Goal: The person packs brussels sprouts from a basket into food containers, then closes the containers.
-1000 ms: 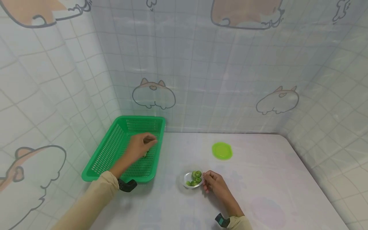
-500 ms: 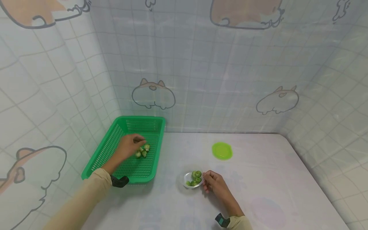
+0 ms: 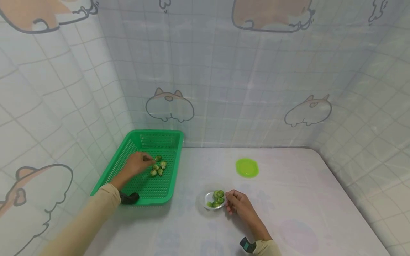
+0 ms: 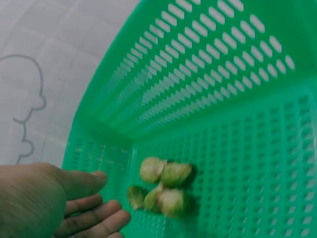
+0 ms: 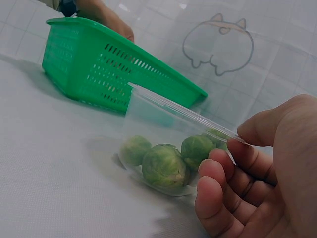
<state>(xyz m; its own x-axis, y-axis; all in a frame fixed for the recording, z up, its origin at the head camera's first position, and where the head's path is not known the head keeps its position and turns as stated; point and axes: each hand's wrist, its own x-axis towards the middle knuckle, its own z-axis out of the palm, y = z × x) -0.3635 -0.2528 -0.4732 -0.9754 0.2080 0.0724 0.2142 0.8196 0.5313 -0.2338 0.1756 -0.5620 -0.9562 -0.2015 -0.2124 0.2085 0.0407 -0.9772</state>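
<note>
My left hand (image 3: 136, 164) is over the green basket (image 3: 157, 132), its fingers loosely bent and holding nothing. Several Brussels sprouts (image 4: 173, 201) lie on the basket floor beside that hand's fingertips. On the table, a small clear plastic tub (image 5: 143, 111) stands with several greener Brussels sprouts (image 5: 163, 166) inside. My right hand (image 3: 239, 204) pinches the tub's rim between thumb and forefinger, with the other fingers curled alongside its wall. In the left wrist view, the left hand's fingers (image 4: 94, 215) reach out beside the sprouts, apart from them.
A lime green lid (image 3: 247, 168) lies flat on the white table (image 3: 275, 199), beyond the tub. Curtain-like sheets with a grid pattern and cartoon dogs hang along the back (image 3: 224, 89) and both sides. The basket stands close to the left sheet.
My left hand has drawn back to the left over the basket, uncovering sprouts that it had hidden. One more sprout shows near its fingertips. The right hand and tub have stayed put.
</note>
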